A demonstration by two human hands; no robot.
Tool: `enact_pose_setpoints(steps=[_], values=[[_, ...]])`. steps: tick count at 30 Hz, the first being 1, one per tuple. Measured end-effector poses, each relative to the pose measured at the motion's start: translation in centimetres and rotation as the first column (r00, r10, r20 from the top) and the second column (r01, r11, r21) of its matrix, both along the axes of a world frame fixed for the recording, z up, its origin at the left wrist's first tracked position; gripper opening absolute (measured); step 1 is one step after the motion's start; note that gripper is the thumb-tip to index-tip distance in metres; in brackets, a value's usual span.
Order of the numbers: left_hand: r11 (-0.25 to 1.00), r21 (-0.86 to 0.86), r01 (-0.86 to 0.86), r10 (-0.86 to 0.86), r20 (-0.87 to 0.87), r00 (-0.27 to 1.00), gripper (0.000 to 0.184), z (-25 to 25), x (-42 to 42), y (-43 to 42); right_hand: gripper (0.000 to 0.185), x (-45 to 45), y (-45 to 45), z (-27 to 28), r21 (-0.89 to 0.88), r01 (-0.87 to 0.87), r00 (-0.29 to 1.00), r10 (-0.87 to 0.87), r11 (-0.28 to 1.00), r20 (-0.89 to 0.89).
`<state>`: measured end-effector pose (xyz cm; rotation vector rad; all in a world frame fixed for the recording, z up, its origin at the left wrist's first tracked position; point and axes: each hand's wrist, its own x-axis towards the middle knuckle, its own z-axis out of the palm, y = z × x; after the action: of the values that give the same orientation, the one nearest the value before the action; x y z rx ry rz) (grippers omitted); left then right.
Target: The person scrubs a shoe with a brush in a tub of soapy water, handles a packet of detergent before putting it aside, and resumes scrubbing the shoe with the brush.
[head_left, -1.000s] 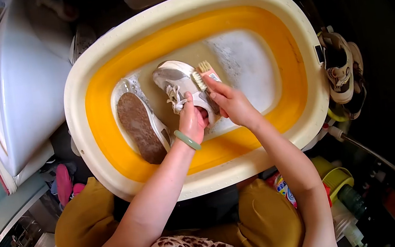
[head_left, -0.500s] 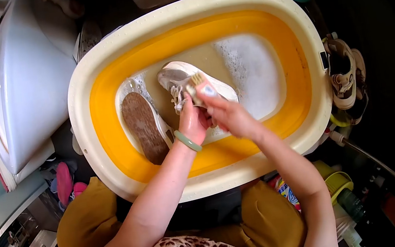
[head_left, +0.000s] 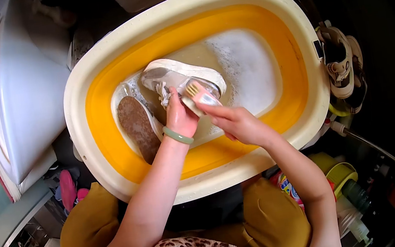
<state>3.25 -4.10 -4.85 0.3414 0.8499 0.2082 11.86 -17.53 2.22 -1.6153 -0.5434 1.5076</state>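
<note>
"What have your hands got?"

"My right hand [head_left: 244, 126] pinches a pink block-shaped brush with pale bristles [head_left: 206, 98] between thumb and fingers. My left hand [head_left: 181, 118] grips a grey-and-white lace-up shoe [head_left: 190, 69] near its opening, thumb along the side, the other fingers mostly hidden."

"How far along is it?"

"Midway, I'd judge. The brush is right at this shoe's upper; I can't tell if the bristles touch. No hand is on the second white-edged shoe [head_left: 136, 124] just beside it, and brown covers its sole."

"And the one you hold?"

"It's tilted on its side, pale rim upward, toe to the left, laces near my thumb. The upper has darker grey patches; stain or wet, I can't say. Both are inside the cream-rimmed, orange-walled tub [head_left: 68, 96], in murky water, with white foam [head_left: 253, 67] to the right."

"Anything outside?"

"More shoes [head_left: 338, 65], beyond the tub's right end."
</note>
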Motion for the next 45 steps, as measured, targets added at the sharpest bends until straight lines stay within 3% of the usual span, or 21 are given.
enact_pose_setpoints(steps=[5,7,9,11,13,15,17,20,21,23,27,29,31,32,33,35,37,39,40,43,45], values=[[0.995,-0.061,0.080,-0.073,0.098,0.992,0.062,0.8,-0.4,-0.3,0.039,1.5,-1.7,0.6,-0.050,0.126,0.991,-0.124,0.991,0.054],[0.996,-0.053,0.070,-0.062,0.142,0.988,0.066,1.6,-0.1,-0.4,0.039,1.8,0.5,0.2,0.097,0.274,0.961,-0.276,0.957,0.009],[0.996,-0.043,0.078,-0.069,0.168,0.983,0.063,2.2,0.1,-0.3,0.040,1.3,1.2,-0.2,0.136,0.289,0.957,-0.290,0.947,-0.012],[0.998,-0.066,-0.008,0.013,0.076,0.997,0.066,2.3,0.4,0.4,0.041,-0.1,0.3,1.0,0.137,0.192,0.979,-0.199,0.972,0.037],[0.997,-0.083,0.005,0.006,0.134,0.991,0.063,3.8,0.4,0.8,0.040,-0.3,-2.2,1.3,0.181,0.165,0.985,-0.170,0.970,0.014],[0.985,-0.116,-0.125,0.143,0.172,0.975,0.058,3.3,0.0,1.3,0.040,0.3,-4.1,1.3,0.120,0.068,0.995,-0.076,0.990,0.070],[0.974,-0.178,-0.143,0.189,0.275,0.943,0.053,2.9,-0.2,1.7,0.041,1.6,-3.2,1.0,0.100,0.152,0.982,-0.161,0.983,0.097],[0.929,-0.363,-0.074,0.250,0.468,0.848,0.050,2.6,0.2,3.0,0.041,3.0,0.2,2.2,0.239,0.180,0.983,-0.184,0.954,-0.007],[0.933,-0.354,-0.067,0.241,0.474,0.847,0.050,3.7,0.8,3.2,0.041,2.7,1.0,2.3,0.249,0.185,0.982,-0.190,0.951,-0.004],[0.995,-0.084,-0.055,0.077,0.285,0.956,0.047,6.8,2.1,3.1,0.041,1.9,1.8,2.4,0.317,0.092,0.994,-0.103,0.944,0.019],[0.997,0.082,-0.009,-0.009,0.218,0.976,0.045,6.8,1.6,2.3,0.044,0.9,1.3,2.5,0.299,0.054,0.995,-0.076,0.953,0.064],[0.996,0.085,-0.035,0.016,0.218,0.976,0.042,5.4,0.5,2.3,0.042,0.8,1.8,3.3,0.276,0.034,0.995,-0.060,0.961,0.084],[0.996,0.093,-0.001,-0.034,0.372,0.928,0.037,5.4,-0.7,2.4,0.039,0.5,3.6,3.8,0.376,-0.064,0.991,0.014,0.925,0.133],[0.994,0.088,-0.060,0.051,0.107,0.993,0.037,6.1,-0.8,2.2,0.037,0.2,4.4,3.6,0.354,-0.056,0.998,0.050,0.933,0.025],[0.994,0.092,-0.054,0.044,0.105,0.993,0.037,5.9,-1.2,2.5,0.037,0.1,4.6,2.9,0.358,-0.049,0.999,0.043,0.932,0.023],[0.996,-0.071,-0.050,0.074,0.387,0.919,0.037,4.8,-2.2,3.9,0.037,-0.3,5.2,1.4,0.377,-0.041,0.999,0.035,0.925,0.024],[0.995,-0.080,-0.067,0.092,0.374,0.923,0.037,4.8,-2.3,4.4,0.037,-0.4,3.4,0.6,0.362,-0.004,1.000,0.011,0.932,-0.017],[0.991,-0.035,-0.130,0.134,0.157,0.979,0.036,5.7,-1.9,4.5,0.037,-0.2,1.6,0.1,0.337,-0.024,0.997,0.047,0.941,-0.060],[0.990,-0.019,-0.141,0.142,0.123,0.982,0.037,6.6,-1.7,4.3,0.037,-0.2,1.3,-0.1,0.325,0.050,0.992,-0.010,0.944,-0.123],[0.979,-0.034,-0.200,0.202,0.117,0.972,0.037,7.1,-1.5,4.5,0.039,1.4,2.0,1.2,0.295,0.062,0.997,-0.042,0.954,-0.072],[0.977,-0.123,-0.174,0.208,0.364,0.908,0.037,5.6,-2.8,5.5,0.040,1.3,4.3,2.0,0.313,0.067,0.998,-0.059,0.947,-0.036]])
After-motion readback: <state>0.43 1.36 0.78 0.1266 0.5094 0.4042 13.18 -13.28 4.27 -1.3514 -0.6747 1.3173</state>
